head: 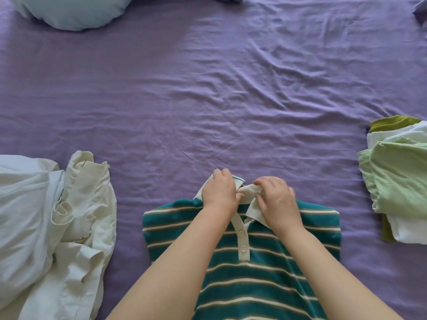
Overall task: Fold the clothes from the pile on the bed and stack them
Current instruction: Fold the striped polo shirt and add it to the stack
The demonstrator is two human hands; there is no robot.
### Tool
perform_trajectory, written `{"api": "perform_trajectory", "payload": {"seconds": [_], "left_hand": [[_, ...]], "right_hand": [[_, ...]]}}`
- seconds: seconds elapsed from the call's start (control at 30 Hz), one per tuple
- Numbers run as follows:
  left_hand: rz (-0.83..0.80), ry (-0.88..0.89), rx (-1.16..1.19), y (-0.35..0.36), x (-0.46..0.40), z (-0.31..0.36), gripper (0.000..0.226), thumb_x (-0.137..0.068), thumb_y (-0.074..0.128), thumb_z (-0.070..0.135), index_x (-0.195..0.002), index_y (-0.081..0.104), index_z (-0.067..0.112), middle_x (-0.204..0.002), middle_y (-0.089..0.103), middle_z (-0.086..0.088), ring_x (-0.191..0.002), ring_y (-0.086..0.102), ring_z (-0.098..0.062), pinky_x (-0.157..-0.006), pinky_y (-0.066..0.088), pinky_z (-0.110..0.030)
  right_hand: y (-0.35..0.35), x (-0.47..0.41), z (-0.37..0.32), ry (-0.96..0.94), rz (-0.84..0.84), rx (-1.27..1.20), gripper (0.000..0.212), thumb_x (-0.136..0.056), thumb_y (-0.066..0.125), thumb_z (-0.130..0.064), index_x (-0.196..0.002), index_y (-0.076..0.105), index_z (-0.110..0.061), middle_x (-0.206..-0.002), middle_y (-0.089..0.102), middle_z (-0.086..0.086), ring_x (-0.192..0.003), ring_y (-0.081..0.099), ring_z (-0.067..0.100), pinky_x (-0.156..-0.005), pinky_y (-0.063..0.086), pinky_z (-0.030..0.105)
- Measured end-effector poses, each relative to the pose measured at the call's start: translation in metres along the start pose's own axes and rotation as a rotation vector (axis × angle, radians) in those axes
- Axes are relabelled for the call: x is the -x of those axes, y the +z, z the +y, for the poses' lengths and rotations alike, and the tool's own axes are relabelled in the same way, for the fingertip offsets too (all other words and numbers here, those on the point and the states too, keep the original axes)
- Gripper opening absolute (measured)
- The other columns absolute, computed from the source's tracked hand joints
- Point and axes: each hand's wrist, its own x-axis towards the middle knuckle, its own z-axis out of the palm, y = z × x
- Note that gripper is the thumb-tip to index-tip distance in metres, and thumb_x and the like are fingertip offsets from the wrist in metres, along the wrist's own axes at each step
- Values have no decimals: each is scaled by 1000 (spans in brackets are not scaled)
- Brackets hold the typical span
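Note:
A teal polo shirt (265, 269) with cream and brown stripes lies flat, front up, on the purple bed sheet (208, 100) near the front edge. Its cream collar (253, 210) points away from me. My left hand (219, 192) presses on the left side of the collar. My right hand (277, 202) pinches the right collar flap between its fingers. To the left lies the unfolded pile (53, 227) of white and cream garments. At the right edge sits a stack of folded clothes (399, 181), light green on top, white and olive beneath.
A pale blue pillow (69, 12) lies at the far left corner of the bed. Wrinkled purple sheet stretches between the shirt and the pillow. Another bit of fabric (420, 10) shows at the top right corner.

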Motion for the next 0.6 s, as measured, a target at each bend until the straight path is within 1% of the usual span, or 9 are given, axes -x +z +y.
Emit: {"api": "perform_trajectory", "payload": {"seconds": [0.03, 0.1, 0.13, 0.17, 0.23, 0.3, 0.37, 0.47, 0.6], "left_hand": [[2, -7, -5, -1, 0, -2, 37, -89, 62, 29, -119, 46, 13, -119, 50, -7, -106, 55, -24, -75, 44, -33], [50, -19, 63, -4, 5, -13, 13, -91, 55, 18, -104, 57, 19, -108, 58, -4, -93, 58, -23, -68, 41, -32], [75, -50, 140, -6, 10, -20, 5, -92, 54, 20, -93, 58, 20, -100, 60, -1, -84, 58, -20, -63, 40, -29], [86, -110, 266, -7, 16, -27, 7, -91, 55, 24, -85, 56, 22, -93, 61, 1, -77, 56, -16, -59, 39, -27], [62, -289, 748, -9, 27, -41, 10, -88, 61, 28, -81, 55, 23, -89, 62, 1, -77, 59, -14, -62, 47, -27], [7, -488, 1251, -13, 34, -51, 9, -86, 62, 20, -94, 57, 20, -96, 64, -6, -89, 64, -22, -74, 56, -34], [-6, -596, 1492, -12, 38, -58, 20, -89, 61, 13, -107, 55, 13, -103, 65, -11, -91, 66, -23, -69, 58, -31], [86, -711, 1626, -11, 43, -64, 18, -92, 59, 14, -108, 52, 16, -105, 64, -13, -91, 67, -26, -61, 57, -32], [164, -769, 1586, -11, 44, -76, 19, -93, 58, 15, -107, 51, 27, -105, 61, -10, -92, 66, -26, -59, 59, -34]], "right_hand": [[1, -8, -1, -45, -48, 30, 27, -89, 59, -15, -116, 60, -19, -120, 60, -3, -118, 50, 18, -99, 35, 36], [4, -21, -3, -109, -173, 94, 33, -91, 58, -24, -123, 55, -23, -124, 58, -6, -121, 48, 16, -102, 31, 35], [6, -26, -3, -123, -227, 130, 34, -91, 58, -29, -125, 52, -25, -123, 58, -7, -120, 47, 16, -102, 30, 35], [8, -28, -4, -131, -261, 164, 35, -91, 57, -34, -125, 51, -27, -121, 58, -8, -119, 47, 17, -101, 29, 34], [12, -31, -6, -140, -275, 193, 36, -91, 56, -40, -125, 51, -30, -119, 58, -9, -117, 45, 17, -99, 27, 33], [16, -34, -10, -152, -261, 173, 36, -90, 56, -42, -124, 52, -31, -118, 57, -9, -116, 43, 17, -99, 27, 34], [20, -37, -15, -184, -259, 165, 37, -90, 56, -44, -124, 54, -32, -118, 56, -9, -117, 41, 16, -99, 25, 34], [27, -40, -25, -227, -298, 215, 38, -91, 53, -46, -127, 54, -33, -118, 55, -9, -116, 42, 17, -99, 25, 33], [30, -43, -30, -209, -301, 213, 30, -95, 50, -37, -124, 58, -32, -110, 58, -8, -109, 44, 18, -97, 27, 33]]}}
